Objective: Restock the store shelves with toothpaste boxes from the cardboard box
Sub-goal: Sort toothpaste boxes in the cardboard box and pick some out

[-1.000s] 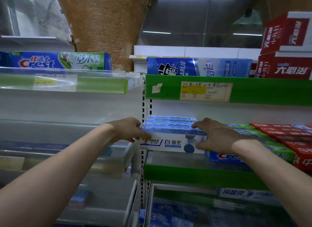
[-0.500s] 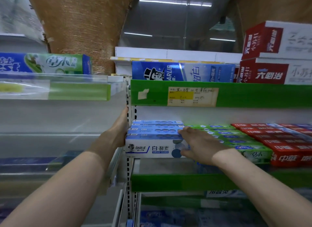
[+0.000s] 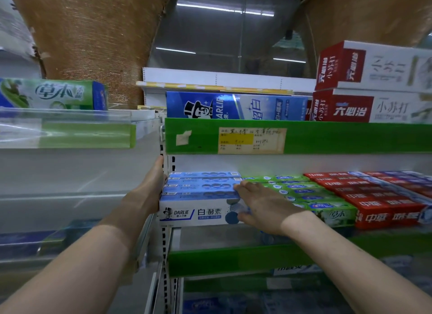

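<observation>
Several blue-and-white Darlie toothpaste boxes point(image 3: 201, 198) lie in a row at the left end of the middle green shelf point(image 3: 233, 258). My left hand point(image 3: 152, 192) presses flat against the row's left ends, beside the shelf upright, with fingers straight and pointing up. My right hand point(image 3: 259, 205) lies over the row's right ends; its fingers rest on the box tops and its thumb touches the front box's face. The cardboard box is out of view.
Green Crest boxes point(image 3: 301, 194) and red boxes point(image 3: 374, 197) fill the same shelf to the right. The upper green shelf point(image 3: 350, 138) carries a large Darlie box point(image 3: 233, 105) and stacked red-and-white boxes point(image 3: 374, 84). Clear-fronted shelves point(image 3: 65, 131) stand to the left.
Both hands carried the Darlie boxes deeper onto the shelf. My left hand turned from gripping the left end to pressing flat against it. The view shifted left and closer.
</observation>
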Available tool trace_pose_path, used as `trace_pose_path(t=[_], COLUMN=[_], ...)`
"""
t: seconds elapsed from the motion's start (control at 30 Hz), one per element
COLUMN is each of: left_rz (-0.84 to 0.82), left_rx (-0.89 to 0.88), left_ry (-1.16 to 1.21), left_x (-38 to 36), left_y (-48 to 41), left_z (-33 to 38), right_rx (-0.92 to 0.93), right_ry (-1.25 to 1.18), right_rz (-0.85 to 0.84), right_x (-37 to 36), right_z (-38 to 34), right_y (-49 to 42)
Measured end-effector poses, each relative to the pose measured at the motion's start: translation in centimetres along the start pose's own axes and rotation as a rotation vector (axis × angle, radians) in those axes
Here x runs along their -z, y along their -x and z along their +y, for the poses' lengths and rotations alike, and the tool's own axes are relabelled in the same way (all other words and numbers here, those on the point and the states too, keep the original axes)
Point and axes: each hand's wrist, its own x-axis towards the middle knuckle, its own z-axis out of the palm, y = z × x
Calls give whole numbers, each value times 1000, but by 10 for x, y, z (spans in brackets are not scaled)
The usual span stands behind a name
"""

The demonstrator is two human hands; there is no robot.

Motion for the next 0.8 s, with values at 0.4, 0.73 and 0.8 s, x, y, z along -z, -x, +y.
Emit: trace_pose_path(t=[0.4, 0.73, 0.8], left_rz=[-40, -5, 38], left_rx=[-114, -249, -300], left_ry=[-508, -1184, -1260], left_x=[-2, 3, 0], left_y=[15, 56, 59], left_z=[9, 4, 1], right_rx=[-21, -26, -23], right_ry=[-40, -48, -67], right_rz=[-5, 58, 84], right_x=[0, 12, 11], right_z=[3, -1, -2], right_y=[1, 0, 0])
